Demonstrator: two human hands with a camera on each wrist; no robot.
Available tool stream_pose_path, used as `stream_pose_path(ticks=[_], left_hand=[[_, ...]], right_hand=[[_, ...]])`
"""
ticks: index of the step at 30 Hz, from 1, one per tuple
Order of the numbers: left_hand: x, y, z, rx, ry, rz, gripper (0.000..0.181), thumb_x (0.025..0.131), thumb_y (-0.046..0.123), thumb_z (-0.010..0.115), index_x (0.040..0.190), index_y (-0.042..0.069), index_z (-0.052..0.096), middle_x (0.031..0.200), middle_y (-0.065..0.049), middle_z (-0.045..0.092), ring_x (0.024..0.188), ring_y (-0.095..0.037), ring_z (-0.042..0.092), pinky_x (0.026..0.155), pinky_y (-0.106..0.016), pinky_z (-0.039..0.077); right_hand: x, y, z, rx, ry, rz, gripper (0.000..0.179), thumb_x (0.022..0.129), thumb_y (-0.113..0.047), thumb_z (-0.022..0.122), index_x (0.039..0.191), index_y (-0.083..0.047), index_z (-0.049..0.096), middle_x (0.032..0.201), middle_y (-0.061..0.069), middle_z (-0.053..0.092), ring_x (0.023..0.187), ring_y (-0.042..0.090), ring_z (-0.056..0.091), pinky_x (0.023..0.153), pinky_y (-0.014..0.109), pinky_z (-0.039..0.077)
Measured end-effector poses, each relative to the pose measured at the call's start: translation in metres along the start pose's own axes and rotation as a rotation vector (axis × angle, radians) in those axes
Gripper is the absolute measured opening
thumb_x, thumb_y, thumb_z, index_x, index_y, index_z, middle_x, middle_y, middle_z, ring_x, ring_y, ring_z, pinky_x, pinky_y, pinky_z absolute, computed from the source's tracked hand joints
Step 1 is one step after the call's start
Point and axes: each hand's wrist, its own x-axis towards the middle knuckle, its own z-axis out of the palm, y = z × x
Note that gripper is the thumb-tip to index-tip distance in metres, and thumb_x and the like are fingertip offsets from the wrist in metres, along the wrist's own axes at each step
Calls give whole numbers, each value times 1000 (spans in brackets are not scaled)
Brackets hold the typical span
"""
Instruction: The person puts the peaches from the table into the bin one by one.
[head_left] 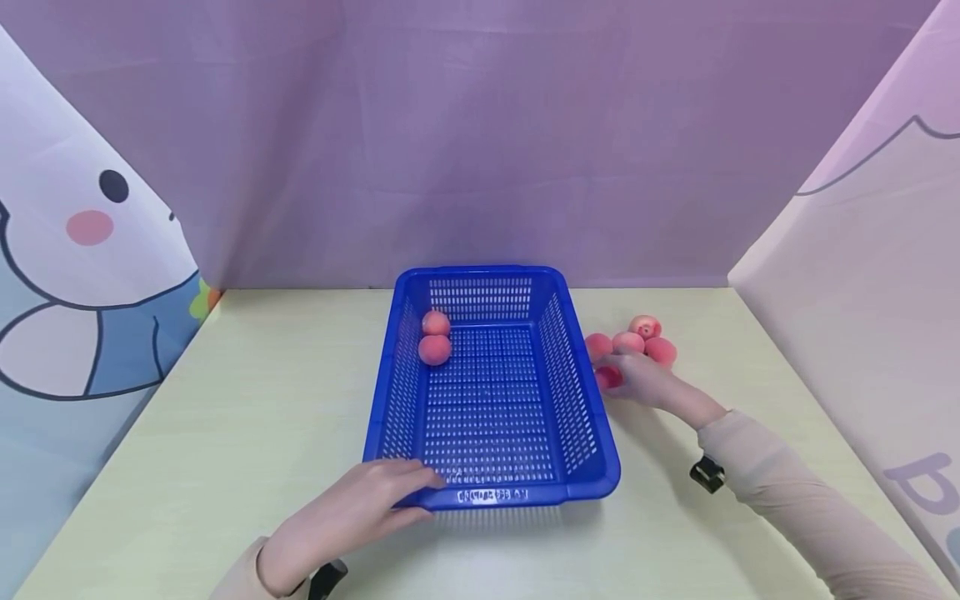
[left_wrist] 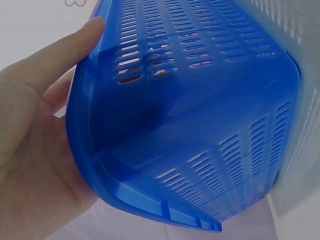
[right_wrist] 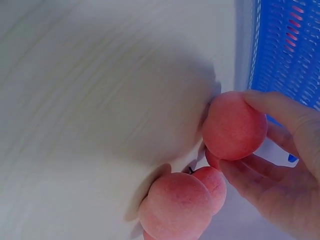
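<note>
A blue plastic basket (head_left: 491, 493) with slotted walls stands upright on the table. My left hand (head_left: 360, 508) grips its near left corner, thumb on the outside and fingers over the rim, as the left wrist view (left_wrist: 45, 130) also shows from close by. Inside, two peaches (head_left: 435, 350) lie against the left wall. To the right of the basket my right hand (head_left: 637, 379) holds a peach (right_wrist: 235, 125) between thumb and fingers, close to the basket's right wall. Several more peaches (head_left: 628, 342) lie clustered just beyond that hand; in the right wrist view some (right_wrist: 177, 205) sit below it.
The pale table (head_left: 277, 400) reaches back to a purple cloth backdrop (head_left: 480, 150). Printed panels with cartoon figures stand at the left (head_left: 82, 300) and right (head_left: 877, 275). A small black device (head_left: 707, 473) is strapped at the right wrist.
</note>
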Motion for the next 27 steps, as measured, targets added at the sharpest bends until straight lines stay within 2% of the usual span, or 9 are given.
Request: stream_pose_path(ticks=[6,11,14,18,27], left_hand=[[0,0,0,-3,-11,-12,19,80,19,64,97,12,61,84,7,61,75,-3,56,66,-20,48],[0,0,0,5,10,6,20,78,17,66,97,11,61,83,7,61,74,-4,57,66,-19,48],[0,0,0,0,8,4,21,78,17,66,97,11,61,84,6,61,75,-4,57,66,-19,48],[0,0,0,0,7,1,21,78,17,66,97,11,61,84,6,61,75,-4,57,66,-20,48],[1,1,-1,-17,-16,-22,20,79,17,65,98,11,61,85,6,61,76,-4,57,66,-20,48]], right_hand=[[0,-2,-3,-31,18,21,28,70,0,69,97,5,62,81,10,59,67,17,50,58,24,44],[0,-4,-9,-56,31,-16,25,69,2,68,93,6,61,77,9,59,63,16,50,56,24,45],[1,-5,-12,-58,34,-20,24,68,2,68,91,5,62,80,11,59,70,20,51,59,27,47],[2,-7,-17,-78,32,17,24,69,0,70,91,3,63,84,12,57,84,27,48,65,33,49],[5,-11,-27,-168,38,24,22,67,-3,73,87,0,65,79,12,60,75,26,54,66,36,50]])
